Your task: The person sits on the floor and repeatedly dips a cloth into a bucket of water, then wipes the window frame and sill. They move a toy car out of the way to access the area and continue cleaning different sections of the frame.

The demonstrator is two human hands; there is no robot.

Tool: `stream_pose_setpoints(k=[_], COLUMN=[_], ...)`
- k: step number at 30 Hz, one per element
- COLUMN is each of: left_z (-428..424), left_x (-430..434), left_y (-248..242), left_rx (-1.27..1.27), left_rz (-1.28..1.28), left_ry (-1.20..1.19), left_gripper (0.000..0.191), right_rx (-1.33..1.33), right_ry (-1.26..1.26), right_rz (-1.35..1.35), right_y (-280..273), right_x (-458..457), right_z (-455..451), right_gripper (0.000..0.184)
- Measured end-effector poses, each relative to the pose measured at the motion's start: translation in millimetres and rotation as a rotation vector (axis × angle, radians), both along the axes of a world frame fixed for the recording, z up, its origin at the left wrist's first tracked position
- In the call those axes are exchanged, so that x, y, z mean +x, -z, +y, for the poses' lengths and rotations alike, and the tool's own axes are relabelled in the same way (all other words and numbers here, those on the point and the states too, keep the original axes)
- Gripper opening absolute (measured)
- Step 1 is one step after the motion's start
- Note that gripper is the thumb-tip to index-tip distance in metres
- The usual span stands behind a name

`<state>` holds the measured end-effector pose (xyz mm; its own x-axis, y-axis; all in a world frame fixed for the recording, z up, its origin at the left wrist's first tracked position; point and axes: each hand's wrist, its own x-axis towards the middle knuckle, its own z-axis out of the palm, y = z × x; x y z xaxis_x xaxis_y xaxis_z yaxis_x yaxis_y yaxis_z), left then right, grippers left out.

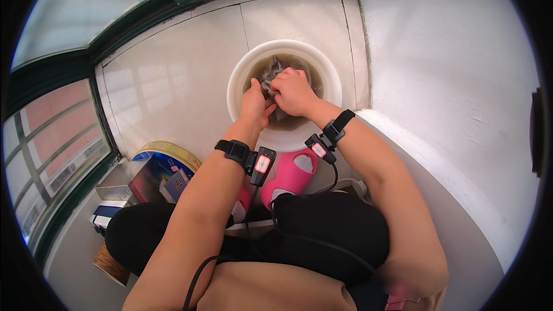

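A white round plastic basin point(236, 62) stands on the floor before me, holding murky brownish water. In it lies a wet grey cloth point(276, 67), bunched up and partly under the water. My right hand point(293, 88) is closed over the cloth and grips a fold of it. My left hand point(255, 101) is at the basin's left side, thumb raised and apart from the fingers. Its fingertips reach beneath my right hand, close to the cloth. No cloth shows pinched in my left hand, though part of its palm side is hidden.
Pale floor tiles point(181, 56) surround the basin. A round blue tin point(149, 154) and several boxes point(144, 181) stand at left. My pink clogs point(291, 175) are just below the basin. Black cables point(335, 177) hang from my wrist devices. A white wall point(432, 52) rises at right, green-framed windows point(52, 62) at left.
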<state>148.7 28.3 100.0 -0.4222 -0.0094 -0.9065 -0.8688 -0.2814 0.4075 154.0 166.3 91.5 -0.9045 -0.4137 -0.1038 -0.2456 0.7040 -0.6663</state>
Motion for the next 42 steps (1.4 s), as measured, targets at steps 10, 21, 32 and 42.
stream_pose_setpoints(k=[10,21,32,42], left_z=[1.9,7.4,9.5,-11.1], left_x=[15.2,-1.0,-9.2,4.6], left_y=[-4.9,-3.1,-10.4,-9.0], left_rx=[0.521,0.312,0.126,0.113], left_rz=[0.043,0.113,-0.066,-0.056], left_ry=[-0.247,-0.15,-0.081,-0.136], left_gripper=[0.035,0.037,0.045,0.065], right_rx=[-0.201,-0.416,-0.256,0.323], right_ry=[0.427,0.28,0.571,-0.029], right_rz=[-0.105,0.048,-0.239,0.156], right_y=[-32.2,-27.0,-8.0,37.2], right_x=[18.1,40.0,17.1,-9.3], right_z=[-1.2,-3.8,1.2,-9.3], right_gripper=[0.017,0.021,0.009,0.01])
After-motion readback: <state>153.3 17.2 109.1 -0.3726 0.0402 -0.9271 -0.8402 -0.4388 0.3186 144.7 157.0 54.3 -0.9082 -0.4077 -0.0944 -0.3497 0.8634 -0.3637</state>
